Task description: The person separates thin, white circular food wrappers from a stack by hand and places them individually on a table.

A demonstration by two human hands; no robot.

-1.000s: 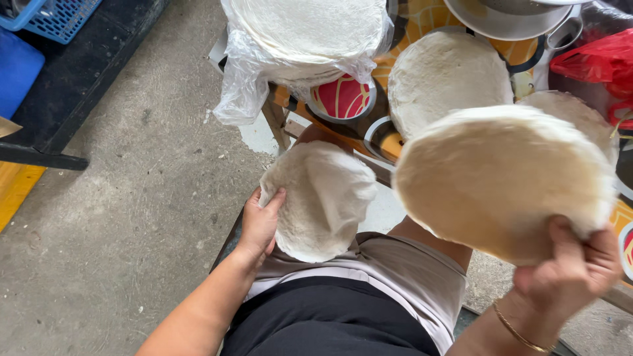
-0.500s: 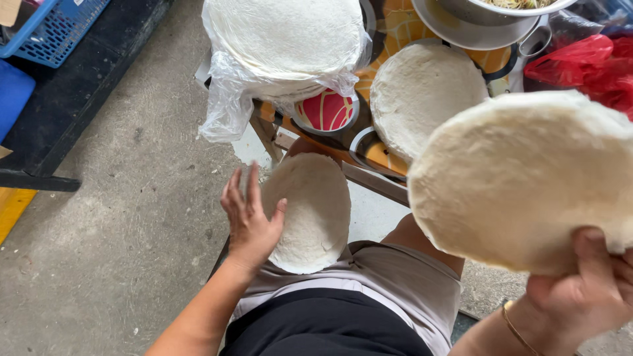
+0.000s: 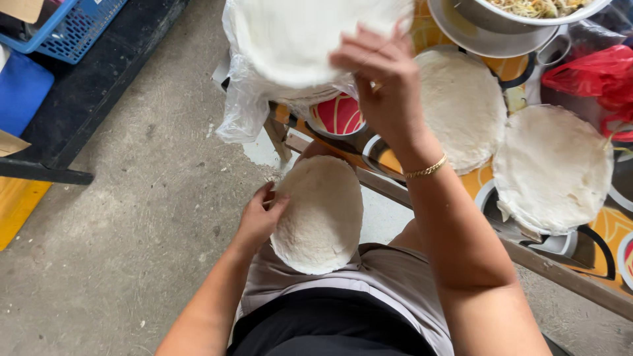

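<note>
Gripping by light fingertip contact only, the left hand rests curled against the left edge of a round dough sheet that lies draped over the person's knee, below the near edge of the table. No closed pinch on this sheet is visible; the fingers appear to steady it. The right hand is raised over the far left corner of the table, fingers spread and bent, touching the top sheet of a stack of dough sheets that sits in a clear plastic bag. Whether the fingertips pinch that sheet or merely press on it cannot be told. Two further flat sheets lie on the patterned tabletop: one at the centre, one toward the right edge. A metal bowl of shredded filling stands at the far edge, with a red plastic bag just beside it at the right. A red-and-white striped bowl sits under the stack's near side. To handle such sheets well, judging from their thinness, support them across a wide area, keep the fingers flat, avoid nail contact, and keep the sheet on the knee clear of the concrete floor.
</note>
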